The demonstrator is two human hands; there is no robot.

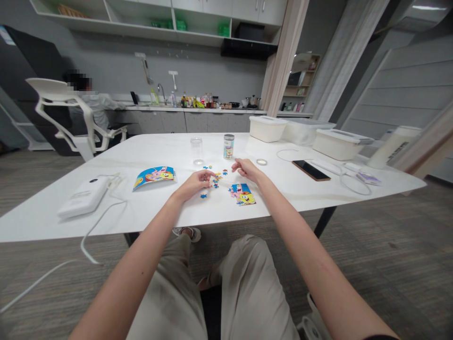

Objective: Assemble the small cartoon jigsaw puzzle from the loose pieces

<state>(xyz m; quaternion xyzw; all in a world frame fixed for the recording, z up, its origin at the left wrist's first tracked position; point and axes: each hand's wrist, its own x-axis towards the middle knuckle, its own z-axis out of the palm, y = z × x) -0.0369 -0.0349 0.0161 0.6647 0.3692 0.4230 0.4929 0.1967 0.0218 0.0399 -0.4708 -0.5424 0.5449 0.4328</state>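
Note:
My left hand rests low over the table, thumb and forefinger parted and the other fingers curled, beside a scatter of small loose jigsaw pieces. Across from it, my right hand has its fingers drawn together; whatever lies between the tips is too small to make out. Below the right hand lies a partly joined jigsaw puzzle showing a yellow cartoon figure and a pink one on blue. A curved picture sheet with similar figures lies left of my left hand. One loose blue piece sits nearer the edge.
Behind the pieces stand a clear jar and a lidded cartoon tin, with a round lid nearby. A white power bank with cables lies left; a phone and storage boxes are right. A person sits far left.

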